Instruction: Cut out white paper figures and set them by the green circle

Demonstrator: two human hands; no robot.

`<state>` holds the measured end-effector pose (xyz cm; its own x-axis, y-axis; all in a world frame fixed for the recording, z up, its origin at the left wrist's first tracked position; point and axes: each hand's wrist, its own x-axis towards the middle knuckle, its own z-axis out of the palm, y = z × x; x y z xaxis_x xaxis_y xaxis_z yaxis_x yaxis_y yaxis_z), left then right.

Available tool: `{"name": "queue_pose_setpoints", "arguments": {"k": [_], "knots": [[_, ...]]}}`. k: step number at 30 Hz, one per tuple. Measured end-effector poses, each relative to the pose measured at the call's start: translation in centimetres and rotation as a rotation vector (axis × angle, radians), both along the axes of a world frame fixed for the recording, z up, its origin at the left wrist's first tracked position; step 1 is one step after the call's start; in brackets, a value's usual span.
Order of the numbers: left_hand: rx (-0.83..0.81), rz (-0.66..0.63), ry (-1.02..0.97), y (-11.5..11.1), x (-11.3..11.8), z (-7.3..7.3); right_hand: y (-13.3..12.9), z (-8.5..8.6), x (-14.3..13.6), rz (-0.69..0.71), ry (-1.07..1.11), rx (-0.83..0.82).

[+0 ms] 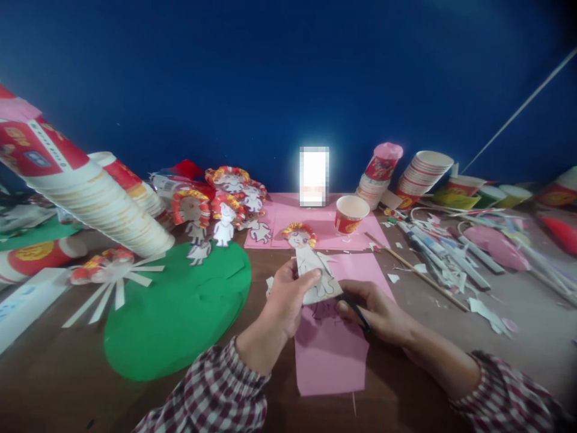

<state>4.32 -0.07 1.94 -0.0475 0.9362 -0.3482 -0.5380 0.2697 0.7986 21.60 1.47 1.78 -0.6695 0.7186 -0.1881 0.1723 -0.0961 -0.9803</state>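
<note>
Between the thumb and fingers of my left hand (286, 294) is a white paper figure (318, 273) with a drawn outline and a red-and-yellow curled ring around its head. My right hand (378, 310) is closed on scissors (358, 313) with dark handles, at the figure's lower right edge. The blades are mostly hidden, so I cannot tell how far they are apart. Under both hands lies a pink paper sheet (333, 367) with dark pen lines on it. A single red-and-white paper cup (349, 219) stands behind the figure.
Green paper (180, 337) lies at the left, with cut-out figures (223, 231) at its far edge. A long leaning cup stack (99, 198) rises at far left. Pens (433, 252), a wooden stick (419, 273) and paper scraps (489, 316) cover the right. A blue wall (225, 78) closes the back.
</note>
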Motion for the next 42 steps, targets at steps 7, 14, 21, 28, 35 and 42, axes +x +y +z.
{"name": "queue_pose_setpoints", "arguments": {"k": [7, 14, 21, 28, 35, 42], "knots": [[0.01, -0.007, -0.003, 0.09, -0.13, -0.42, -0.06, -0.1, -0.03, -0.002, -0.005, -0.016], [0.018, -0.021, -0.029, 0.01, -0.18, -0.25, -0.14, -0.23, -0.14, -0.018, -0.031, 0.002], [-0.005, -0.015, -0.021, -0.05, -0.14, -0.12, -0.18, -0.06, -0.26, -0.043, -0.047, 0.015], [-0.012, -0.026, -0.026, -0.04, -0.2, 0.19, 0.0, -0.04, -0.32, -0.042, -0.058, 0.02], [-0.012, 0.033, -0.027, 0.36, -0.56, 0.08, 0.08, 0.0, 0.03, -0.023, -0.064, 0.022], [-0.002, -0.032, -0.044, -0.07, 0.01, 0.33, 0.13, -0.06, 0.11, 0.025, 0.015, -0.004]]}}
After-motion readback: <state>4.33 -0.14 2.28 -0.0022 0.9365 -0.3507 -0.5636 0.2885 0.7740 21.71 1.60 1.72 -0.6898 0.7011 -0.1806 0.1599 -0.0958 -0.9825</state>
